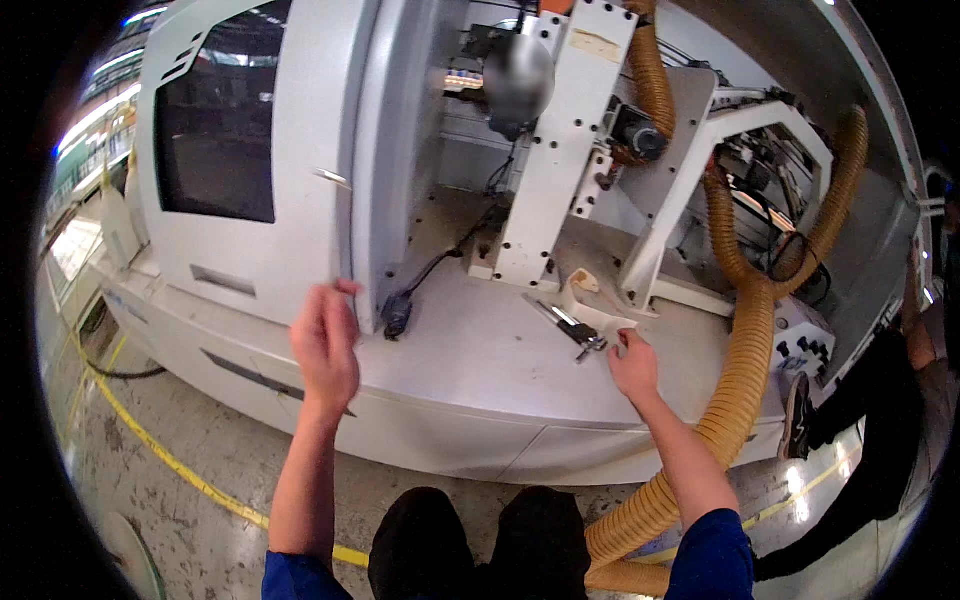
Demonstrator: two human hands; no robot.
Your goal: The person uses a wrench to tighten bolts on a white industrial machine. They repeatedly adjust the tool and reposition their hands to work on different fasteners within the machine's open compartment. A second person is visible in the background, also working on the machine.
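Observation:
My left hand (325, 345) is raised in front of the lower edge of the grey machine door (315, 130). Its fingers are loosely bent and a little blurred, and nothing shows in them. Low over the pale machine bed (460, 350), my right hand (635, 366) has its thumb and forefinger slightly apart, with no object visible between them. Just left of it lies a small bundle of dark and metal hand tools (575, 328), whose exact kind I cannot make out. Behind these is a whitish curved strip or loop (592, 305), close to my right fingertips.
A black cable with a plug-like end (398, 312) lies by the door edge. White upright column (560, 150) and angled frame (680, 210) stand behind. A ribbed tan hose (745, 385) runs down at right. Another person's dark-trousered leg (870, 430) is far right.

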